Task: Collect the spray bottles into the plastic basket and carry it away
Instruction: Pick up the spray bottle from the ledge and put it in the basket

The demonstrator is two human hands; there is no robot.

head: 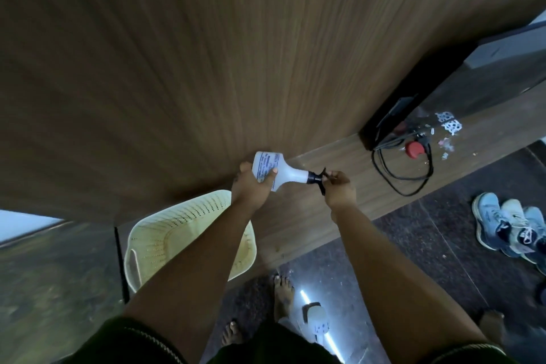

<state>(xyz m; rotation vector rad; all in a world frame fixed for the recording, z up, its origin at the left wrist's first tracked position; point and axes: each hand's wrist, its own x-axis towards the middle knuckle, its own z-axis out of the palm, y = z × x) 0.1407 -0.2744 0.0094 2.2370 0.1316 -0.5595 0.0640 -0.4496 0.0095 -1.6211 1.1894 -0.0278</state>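
Observation:
A white spray bottle [276, 170] with a blue-printed label lies sideways in the air in front of the wooden panel. My left hand [251, 189] grips its body. My right hand [339, 188] pinches the black spray head at its right end. Below my left forearm stands the cream perforated plastic basket [165, 233] on the wooden ledge; what I can see of its inside holds nothing. A second white bottle [317, 319] with a dark cap stands on the dark floor near my bare feet.
A tall wooden panel [206, 53] fills the view ahead. A low wooden ledge [310, 216] runs right, carrying black cables [404, 174] and a red plug. Blue and white shoes [508, 224] lie on the dark floor at right.

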